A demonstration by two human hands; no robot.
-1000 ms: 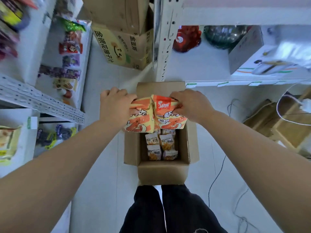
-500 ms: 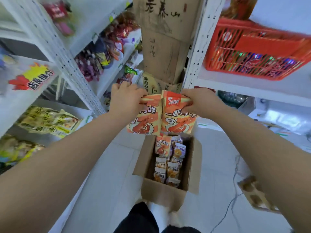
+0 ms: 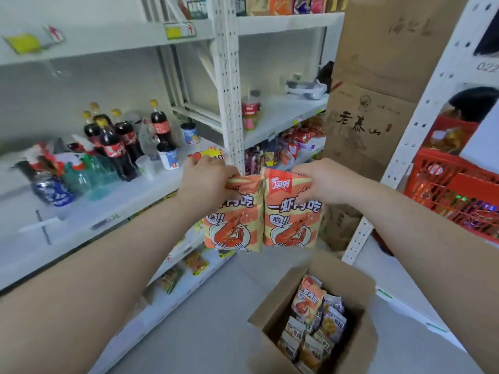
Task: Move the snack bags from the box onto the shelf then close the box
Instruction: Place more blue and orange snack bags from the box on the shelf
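Nearest, on the floor by the person's feet, the box (image 3: 275, 309) stands open with its flaps up. Inside it another prawn bag (image 3: 307, 296) leans on rows of small packets (image 3: 310, 338), whose print is too small to read.

Above it, at arm's length, each hand has one bag by its top corner. The left hand (image 3: 205, 182) has its grip closed round the crumpled top of the left bag (image 3: 232, 225). The right hand (image 3: 321, 182) pinches the right bag (image 3: 291, 222) with thumb in front and fingers behind. The two bags hang side by side and touch along one edge, clear of the box and in front of the shelf upright.

The step in hand looks like the carry from box to shelf. The next move calls for choosing a free stretch of the shelf (image 3: 108, 211) to the left and setting the bags upright there before letting go. With bags left in the box, closing it is a long way off.

The right bag reads "一虾" and "吃", a finger hiding the character between, with "脆!!" in a bubble above a drawn prawn. Its red logo patch is not surely legible.

Farther off, the cola bottles (image 3: 118, 147) carry red labels too blurred to read. The tall carton (image 3: 370, 112) bears three brushed characters ending in "山". A red basket (image 3: 456, 190) sits on the right-hand rack.
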